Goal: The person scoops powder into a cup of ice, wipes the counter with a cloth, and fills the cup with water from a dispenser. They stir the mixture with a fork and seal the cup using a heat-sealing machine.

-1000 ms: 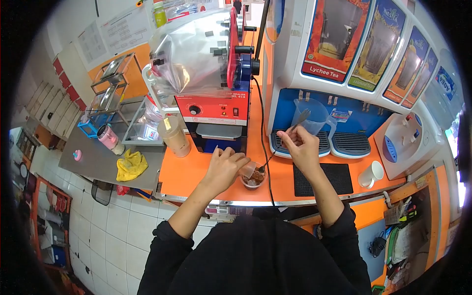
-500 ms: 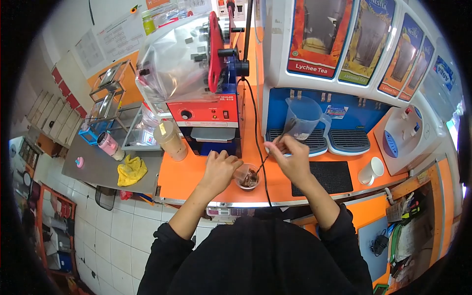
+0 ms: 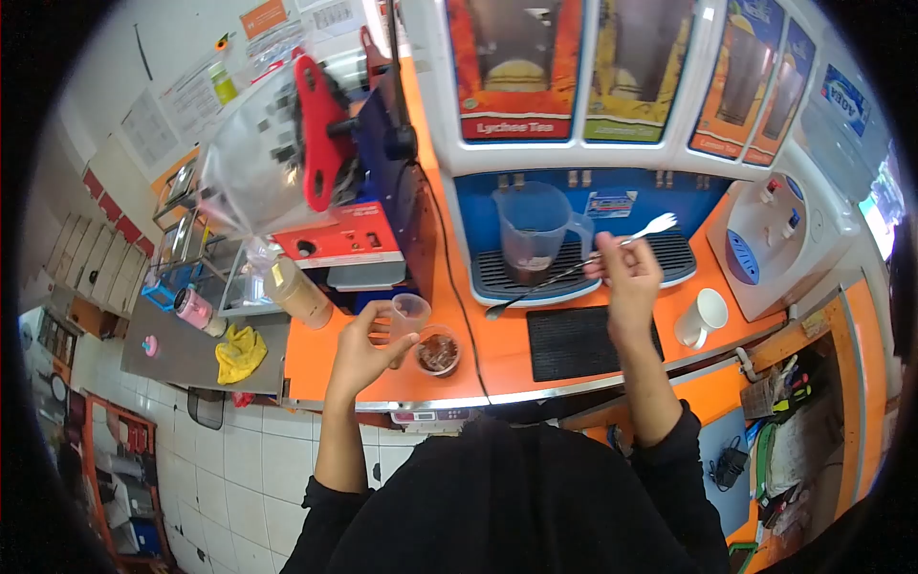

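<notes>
My left hand (image 3: 368, 346) grips a small clear plastic cup (image 3: 411, 314) between thumb and fingers, just above the orange counter. Close beside it stands a clear tub with dark brown, glossy contents (image 3: 438, 354). My right hand (image 3: 626, 282) is closed around the twisted handle of a long bar spoon (image 3: 564, 276). The spoon's dark bowl end points down to the left, and its fork end sticks out to the upper right. Behind the spoon, a clear measuring jug (image 3: 535, 230) stands on the drip tray of the tea dispenser.
A red and blue cup sealing machine (image 3: 335, 234) stands at the left, with a tall cup of beige drink (image 3: 298, 292) beside it. A black mat (image 3: 574, 344) and a white mug (image 3: 703, 319) lie to the right. A cable (image 3: 459, 297) runs across the counter (image 3: 382, 385).
The spoon has come out of the tub and moved right and up with my right hand. My left hand has drawn left, holding the small clear cup. The view has shifted.
</notes>
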Demonstrator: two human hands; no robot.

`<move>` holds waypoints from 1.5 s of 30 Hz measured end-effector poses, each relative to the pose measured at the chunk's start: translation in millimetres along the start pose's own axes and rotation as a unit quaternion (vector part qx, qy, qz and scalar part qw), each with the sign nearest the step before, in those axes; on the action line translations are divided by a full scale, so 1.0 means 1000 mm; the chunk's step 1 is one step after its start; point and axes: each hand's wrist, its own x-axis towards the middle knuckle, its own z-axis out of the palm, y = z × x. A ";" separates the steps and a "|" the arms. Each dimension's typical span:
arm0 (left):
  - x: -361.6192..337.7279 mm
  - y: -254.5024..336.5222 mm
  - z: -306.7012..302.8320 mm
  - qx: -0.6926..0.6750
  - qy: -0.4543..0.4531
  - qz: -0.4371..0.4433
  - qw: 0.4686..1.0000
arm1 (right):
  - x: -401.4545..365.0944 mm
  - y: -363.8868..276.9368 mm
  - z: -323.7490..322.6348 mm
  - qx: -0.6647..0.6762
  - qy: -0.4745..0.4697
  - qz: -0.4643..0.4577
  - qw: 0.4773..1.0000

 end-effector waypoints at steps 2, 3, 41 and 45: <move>0.010 0.030 0.014 -0.056 -0.021 0.036 0.998 | 0.016 -0.028 -0.034 -0.027 0.044 -0.041 0.998; 0.020 0.043 0.025 -0.110 -0.038 0.068 0.991 | 0.025 -0.045 -0.051 -0.049 0.066 -0.068 0.994; 0.207 0.307 0.620 -0.144 -0.341 0.191 0.909 | 0.211 -0.132 -0.385 -0.854 0.205 -0.070 0.473; 0.213 0.305 0.629 -0.175 -0.343 0.199 0.901 | 0.215 -0.125 -0.391 -0.841 0.220 -0.117 0.480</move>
